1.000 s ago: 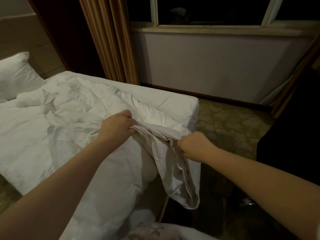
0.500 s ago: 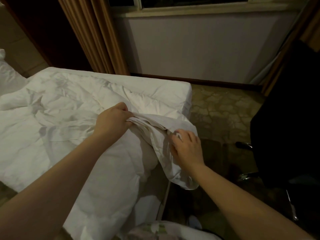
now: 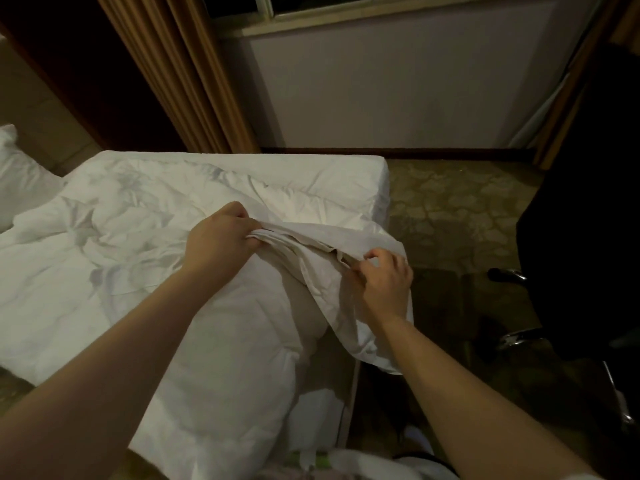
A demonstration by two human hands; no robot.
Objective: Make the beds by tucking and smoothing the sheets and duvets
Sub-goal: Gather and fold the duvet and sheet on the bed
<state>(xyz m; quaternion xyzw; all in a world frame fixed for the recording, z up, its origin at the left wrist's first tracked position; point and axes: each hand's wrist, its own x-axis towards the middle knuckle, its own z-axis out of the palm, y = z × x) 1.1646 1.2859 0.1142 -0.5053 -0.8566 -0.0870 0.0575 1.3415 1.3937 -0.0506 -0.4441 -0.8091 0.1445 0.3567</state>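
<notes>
The left hand (image 3: 221,244) gripped the bunched edge of the duvet cover (image 3: 311,242) near the mattress (image 3: 346,178) corner. The right hand (image 3: 384,282) pinched the same edge, which hung over the side. The bedding lay rumpled, so smoothing and tucking remained.

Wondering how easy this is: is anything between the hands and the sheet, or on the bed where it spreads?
Nothing visible. The left hand and right hand both grip the sheet, and the bed carries only its own bedding. The dark chair stands apart, on the floor.
</notes>
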